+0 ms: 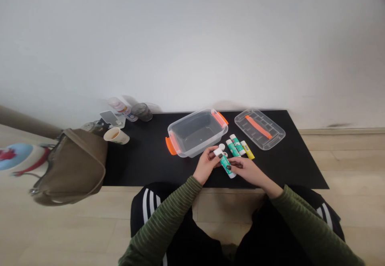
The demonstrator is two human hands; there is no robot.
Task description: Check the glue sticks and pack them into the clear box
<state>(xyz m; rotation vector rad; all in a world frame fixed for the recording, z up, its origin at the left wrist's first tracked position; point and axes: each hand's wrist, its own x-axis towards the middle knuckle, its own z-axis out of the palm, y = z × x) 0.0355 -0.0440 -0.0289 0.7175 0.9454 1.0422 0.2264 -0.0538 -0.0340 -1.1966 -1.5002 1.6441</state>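
A teal-and-white glue stick (225, 164) is held slantwise above the black tabletop (144, 166), gripped by both hands together. Its upper end is pinched between the thumb and fingers of the left hand (206, 165), while the lower barrel is clamped from the other side by the right hand (245, 171), whose fingertips (231, 164) are pressed onto it. The two hands are almost touching, with only the stick between them. Part of the barrel is hidden by the fingers, so its label cannot be read in full, and whether its cap is on cannot be told. A small white round piece (221, 146) is seen just beyond the left hand (too small to be identified). Two more teal glue sticks (235, 146) and a yellow glue stick (247, 150) lie close by on the tabletop, near the right hand. A clear plastic box with orange handles (180, 136) is placed just beyond the left hand, and its clear lid (259, 129) lies to the right of it.
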